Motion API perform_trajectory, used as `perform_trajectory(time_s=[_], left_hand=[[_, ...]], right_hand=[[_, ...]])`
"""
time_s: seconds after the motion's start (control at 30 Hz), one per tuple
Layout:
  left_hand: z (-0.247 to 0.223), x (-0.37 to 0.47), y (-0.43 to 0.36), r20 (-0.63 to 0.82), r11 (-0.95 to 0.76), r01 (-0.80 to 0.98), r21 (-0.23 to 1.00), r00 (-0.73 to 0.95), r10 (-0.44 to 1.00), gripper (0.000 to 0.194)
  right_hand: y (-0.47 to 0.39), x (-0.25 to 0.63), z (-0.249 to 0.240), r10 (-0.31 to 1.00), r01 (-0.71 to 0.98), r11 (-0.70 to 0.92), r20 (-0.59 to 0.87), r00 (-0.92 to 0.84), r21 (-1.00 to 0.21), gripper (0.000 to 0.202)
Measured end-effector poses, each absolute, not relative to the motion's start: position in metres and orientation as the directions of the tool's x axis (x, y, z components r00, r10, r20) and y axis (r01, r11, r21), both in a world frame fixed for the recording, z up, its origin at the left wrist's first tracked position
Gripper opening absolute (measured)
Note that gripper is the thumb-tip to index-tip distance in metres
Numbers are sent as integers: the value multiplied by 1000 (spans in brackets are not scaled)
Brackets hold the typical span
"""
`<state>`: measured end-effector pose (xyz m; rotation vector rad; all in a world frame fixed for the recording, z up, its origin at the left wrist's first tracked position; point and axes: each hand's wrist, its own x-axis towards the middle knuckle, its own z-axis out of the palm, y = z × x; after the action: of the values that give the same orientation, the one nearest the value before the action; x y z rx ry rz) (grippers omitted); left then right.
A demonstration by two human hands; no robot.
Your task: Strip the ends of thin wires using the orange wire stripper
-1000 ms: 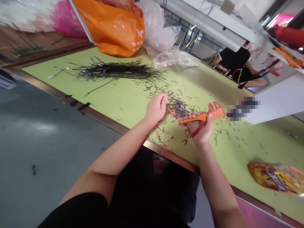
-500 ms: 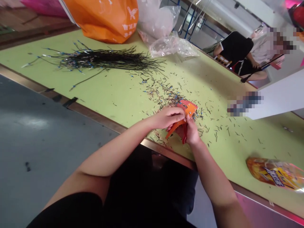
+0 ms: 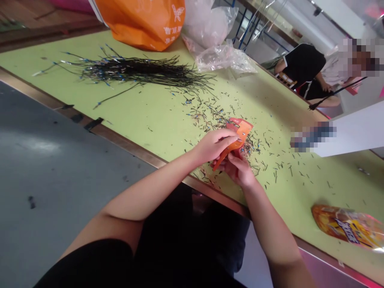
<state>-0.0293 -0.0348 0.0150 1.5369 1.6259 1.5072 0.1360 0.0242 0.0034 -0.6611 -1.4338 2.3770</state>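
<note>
An orange-red wire stripper (image 3: 245, 127) is held just above the table, its jaws toward the far side and its handles toward me. My right hand (image 3: 241, 170) wraps round the handles from below. My left hand (image 3: 214, 145) is closed on the tool's upper side, its fingertips pressed against the orange body near the head. Whether a wire is also between those fingers is hidden. Short black wire offcuts and blue bits (image 3: 207, 110) lie scattered around and under the tool. Farther left lies a bundle of long black wires (image 3: 144, 72) with blue and metal ends.
An orange bag (image 3: 144, 24) and clear plastic bags (image 3: 219, 56) stand at the table's far edge. A snack packet (image 3: 345, 226) lies at the right. A white panel (image 3: 354, 128) juts in there. Another person (image 3: 303, 66) sits beyond the table.
My right hand has slid lower on the handles, its thumb away from the tool's head. My left fingers now lie over the orange body. The whole view has shifted slightly.
</note>
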Motion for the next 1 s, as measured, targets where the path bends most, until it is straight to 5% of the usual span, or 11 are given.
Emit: perform_trajectory(time_s=[0.17, 0.47, 0.7, 1.0], left_hand=[[13, -34, -37, 551, -159, 662, 732, -439, 710, 35], [5, -31, -35, 552, -6, 806, 592, -400, 732, 40], [2, -23, -37, 705, -160, 869, 468, -257, 661, 32], [8, -18, -42, 877, -321, 891, 321, -152, 455, 11]], right_hand=[[30, 139, 10, 676, -135, -352, -151, -722, -926, 28], [24, 137, -7, 702, -119, -258, -101, -705, -959, 36], [20, 134, -12, 752, -163, -333, -157, -641, -929, 32], [21, 137, -18, 775, -257, -204, 4, -631, -945, 30]])
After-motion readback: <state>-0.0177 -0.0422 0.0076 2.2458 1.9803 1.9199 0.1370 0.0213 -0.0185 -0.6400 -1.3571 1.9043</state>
